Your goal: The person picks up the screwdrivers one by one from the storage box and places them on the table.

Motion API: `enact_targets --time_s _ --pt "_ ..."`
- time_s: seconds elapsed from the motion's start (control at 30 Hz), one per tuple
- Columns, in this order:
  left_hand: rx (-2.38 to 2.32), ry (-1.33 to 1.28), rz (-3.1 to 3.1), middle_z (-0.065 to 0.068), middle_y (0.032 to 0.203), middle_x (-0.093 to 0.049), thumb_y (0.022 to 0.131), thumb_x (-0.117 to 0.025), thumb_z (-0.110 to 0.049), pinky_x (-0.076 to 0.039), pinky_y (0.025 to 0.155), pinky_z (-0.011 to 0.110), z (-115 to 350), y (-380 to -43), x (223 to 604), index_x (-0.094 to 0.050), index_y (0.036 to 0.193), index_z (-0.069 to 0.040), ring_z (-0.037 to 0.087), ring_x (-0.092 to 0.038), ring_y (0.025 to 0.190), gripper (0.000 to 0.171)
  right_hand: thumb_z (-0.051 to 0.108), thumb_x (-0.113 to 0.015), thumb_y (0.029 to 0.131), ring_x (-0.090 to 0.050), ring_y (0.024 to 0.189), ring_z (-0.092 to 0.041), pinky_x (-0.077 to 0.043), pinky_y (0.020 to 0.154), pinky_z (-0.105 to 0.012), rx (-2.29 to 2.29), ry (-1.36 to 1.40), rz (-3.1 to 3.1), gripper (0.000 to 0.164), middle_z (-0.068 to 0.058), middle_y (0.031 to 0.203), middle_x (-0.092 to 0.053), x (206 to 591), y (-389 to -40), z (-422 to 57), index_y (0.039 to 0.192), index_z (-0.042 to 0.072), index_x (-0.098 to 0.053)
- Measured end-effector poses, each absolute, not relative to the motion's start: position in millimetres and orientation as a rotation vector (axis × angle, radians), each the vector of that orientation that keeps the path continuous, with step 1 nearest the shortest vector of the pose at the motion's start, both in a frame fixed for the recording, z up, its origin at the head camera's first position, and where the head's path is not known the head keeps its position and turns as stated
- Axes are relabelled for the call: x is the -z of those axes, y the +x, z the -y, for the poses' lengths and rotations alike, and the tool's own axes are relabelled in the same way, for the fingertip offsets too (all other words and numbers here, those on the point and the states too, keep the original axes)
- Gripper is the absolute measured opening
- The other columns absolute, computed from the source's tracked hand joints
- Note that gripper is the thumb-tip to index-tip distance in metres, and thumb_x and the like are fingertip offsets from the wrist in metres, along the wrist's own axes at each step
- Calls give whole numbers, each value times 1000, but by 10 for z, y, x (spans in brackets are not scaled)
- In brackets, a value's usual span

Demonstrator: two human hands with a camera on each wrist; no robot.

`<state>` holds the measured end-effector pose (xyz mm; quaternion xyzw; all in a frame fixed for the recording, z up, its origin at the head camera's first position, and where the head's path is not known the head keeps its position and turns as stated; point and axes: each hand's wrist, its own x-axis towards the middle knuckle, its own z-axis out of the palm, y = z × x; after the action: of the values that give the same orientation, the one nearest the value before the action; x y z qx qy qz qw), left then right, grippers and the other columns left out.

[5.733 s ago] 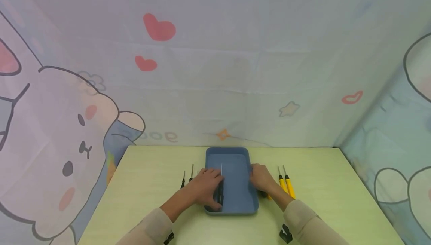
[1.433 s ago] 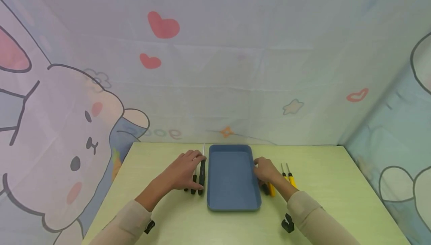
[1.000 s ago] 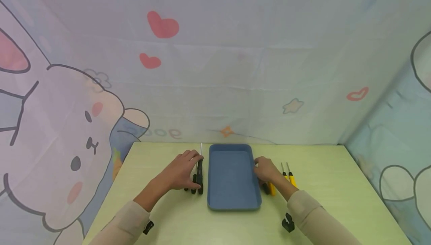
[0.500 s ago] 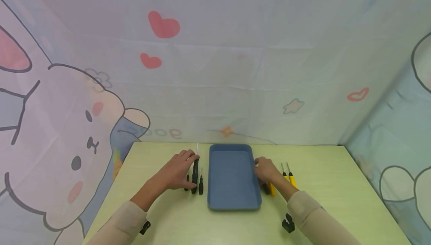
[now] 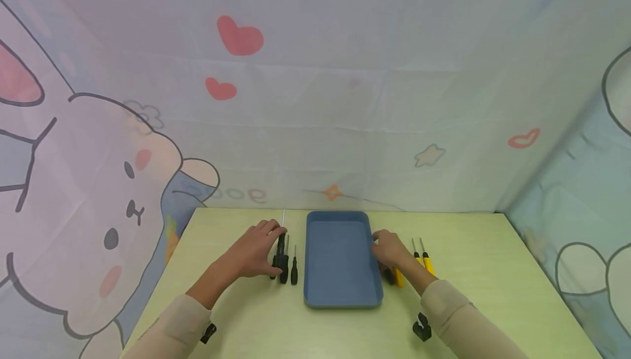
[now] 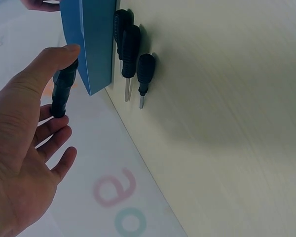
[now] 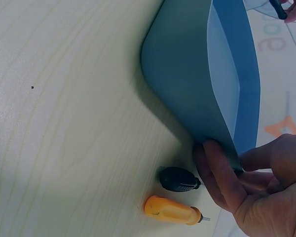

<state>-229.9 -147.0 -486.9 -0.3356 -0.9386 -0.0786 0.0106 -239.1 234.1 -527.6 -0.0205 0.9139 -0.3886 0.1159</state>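
My left hand (image 5: 251,250) pinches a black-handled screwdriver (image 6: 64,90) between thumb and fingertips, its shank pointing toward the back wall. It hovers left of the blue tray (image 5: 341,263), over a row of black screwdrivers on the table. Three of those show in the left wrist view: a long one (image 6: 130,49), one beside it (image 6: 120,30) close to the tray, and a shorter one (image 6: 146,70). At the tray's right rim, my right hand (image 5: 388,250) grips the edge, thumb on one side of the wall and fingers on the other.
Right of the tray lie a black-handled screwdriver (image 7: 178,178) and a yellow one (image 7: 171,210), partly under my right hand. Two more yellow screwdrivers (image 5: 428,263) lie farther right. A printed cloth (image 5: 335,101) hangs behind the table's back edge. Small black devices (image 5: 421,327) sit by both sleeves.
Earliest, my left hand was inside the tray at a black screwdriver. Over the last second it has shifted left with the held screwdriver, uncovering a screwdriver beside the tray. My right hand stays put.
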Motion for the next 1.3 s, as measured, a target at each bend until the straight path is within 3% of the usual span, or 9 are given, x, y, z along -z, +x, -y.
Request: enact_targets --time_s 0.37,1.3 --pt "168 -1019 2967 11 137 -53 74 -95 -49 -49 100 52 1563 -2329 4872 -53 149 -3 32 -51 127 97 3 -49 102 -72 61 -27 -62 53 -40 1113 -54 -2670 45 -43 132 -59 5262 -2380 -2342 141 -20 -51" --pt "62 -979 3014 12 136 -54 76 -95 -47 -50 98 55 1727 -2356 4951 -55 145 -3 35 -53 126 91 3 -48 103 -70 57 -26 -61 50 -39 1104 -61 -2697 42 -40 127 -63 5273 -2374 -2336 138 -20 -54"
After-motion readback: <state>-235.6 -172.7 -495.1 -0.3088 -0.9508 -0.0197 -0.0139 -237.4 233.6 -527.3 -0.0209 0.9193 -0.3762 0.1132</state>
